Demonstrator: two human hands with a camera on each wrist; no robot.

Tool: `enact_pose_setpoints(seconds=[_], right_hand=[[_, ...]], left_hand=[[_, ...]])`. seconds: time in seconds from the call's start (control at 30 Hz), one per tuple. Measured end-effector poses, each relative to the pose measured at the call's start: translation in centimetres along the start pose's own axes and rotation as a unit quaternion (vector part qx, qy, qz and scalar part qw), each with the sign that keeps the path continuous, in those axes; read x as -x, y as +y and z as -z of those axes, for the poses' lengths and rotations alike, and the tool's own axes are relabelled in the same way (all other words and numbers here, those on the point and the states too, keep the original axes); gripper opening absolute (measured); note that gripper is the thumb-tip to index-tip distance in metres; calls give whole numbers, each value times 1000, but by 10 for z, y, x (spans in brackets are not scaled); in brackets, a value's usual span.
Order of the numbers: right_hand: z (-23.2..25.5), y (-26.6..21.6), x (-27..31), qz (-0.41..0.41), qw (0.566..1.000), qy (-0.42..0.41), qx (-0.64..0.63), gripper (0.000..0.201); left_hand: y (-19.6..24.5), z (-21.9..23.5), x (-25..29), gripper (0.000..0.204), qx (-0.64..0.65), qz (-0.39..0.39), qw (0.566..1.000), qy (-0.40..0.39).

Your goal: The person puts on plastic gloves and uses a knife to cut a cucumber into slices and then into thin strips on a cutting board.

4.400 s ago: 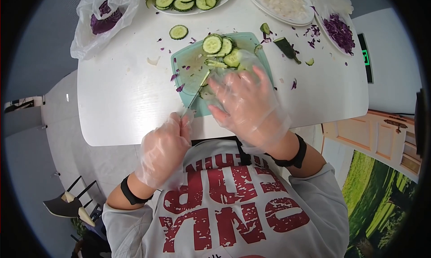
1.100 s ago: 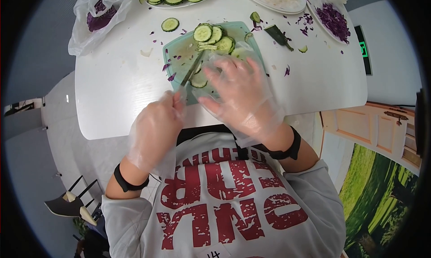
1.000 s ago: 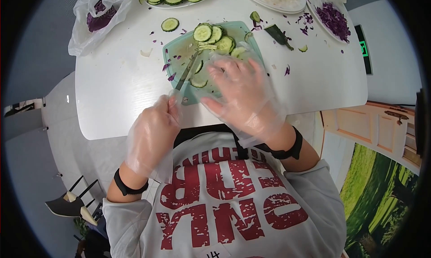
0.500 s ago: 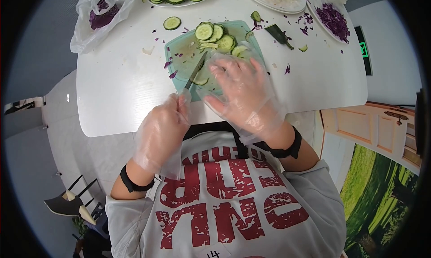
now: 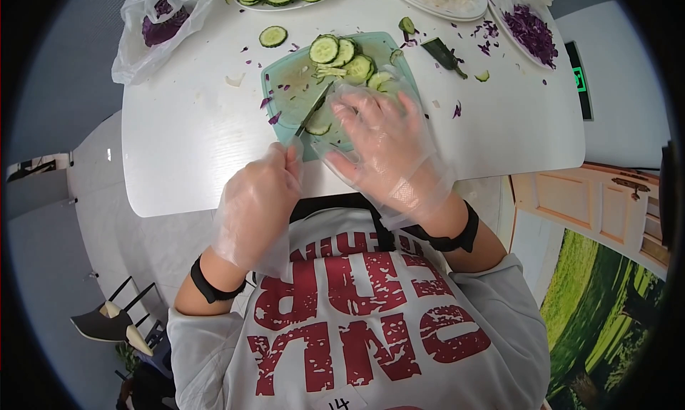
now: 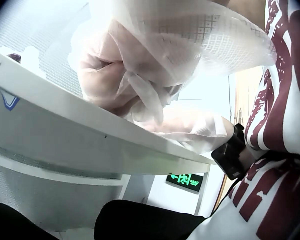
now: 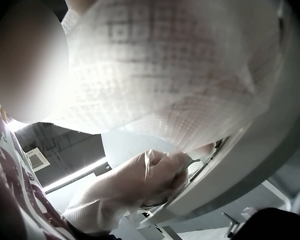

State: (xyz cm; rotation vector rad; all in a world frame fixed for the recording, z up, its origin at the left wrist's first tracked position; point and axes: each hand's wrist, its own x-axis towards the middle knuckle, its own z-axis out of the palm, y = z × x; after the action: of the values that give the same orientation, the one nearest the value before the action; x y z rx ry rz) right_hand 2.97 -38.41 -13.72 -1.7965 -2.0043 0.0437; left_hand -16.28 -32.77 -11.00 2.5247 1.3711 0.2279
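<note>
While the left hand [image 5: 257, 196] is gripping the knife [image 5: 314, 109] with its fingers curled round the handle, the right hand [image 5: 382, 142] is lying over the near right part of the cutting board [image 5: 294, 102], its thumb standing away from gently bent fingers; whether the fingertips are pressing on anything underneath, one cannot tell. The blade is slanting up across the board towards the cucumber strips [image 5: 331, 73], probably held low and forward so that the edge is staying close to the surface. The right hand is presumably covering that part to steady whatever is lying there. Cucumber slices [image 5: 325, 50] are overlapping near the board's far edge, perhaps pushed there to leave working room nearer the person. Beyond the board, more rounds are filling an oval plate [image 5: 275, 9], and a dark green cucumber end [image 5: 441, 55] is lying to the board's right, seemingly set aside. Further right of the board, shredded purple cabbage [image 5: 529, 33] is heaped in fine, crinkled threads; far to its left, a crumpled, milky plastic bag [image 5: 132, 57] is enclosing a larger purple piece [image 5: 163, 31]. Loose, filmy gloves [image 5: 410, 189] are wrinkling over both hands. The board is showing a pale green border round a duller, scuffed-looking middle, and the slices are displaying dark rinds round pale, seeded discs.
</note>
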Motion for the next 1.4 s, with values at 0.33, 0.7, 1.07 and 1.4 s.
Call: enact_pose_setpoints(seconds=[0.33, 0.7, 1.07, 1.4], right_hand=[[6, -5, 0, -19, 1000, -9, 14, 57], [9, -5, -7, -20, 999, 11, 43, 57], [6, -18, -17, 58, 998, 5, 9, 53], [17, 4, -20, -23, 998, -4, 60, 62]], left_hand=[[-11, -1, -20, 35, 5, -1, 1000, 18], [-17, 20, -9, 24, 41, -1, 998, 47], [-14, 35, 5, 15, 77, -2, 995, 69], [-30, 32, 18, 17, 90, 7, 991, 95]])
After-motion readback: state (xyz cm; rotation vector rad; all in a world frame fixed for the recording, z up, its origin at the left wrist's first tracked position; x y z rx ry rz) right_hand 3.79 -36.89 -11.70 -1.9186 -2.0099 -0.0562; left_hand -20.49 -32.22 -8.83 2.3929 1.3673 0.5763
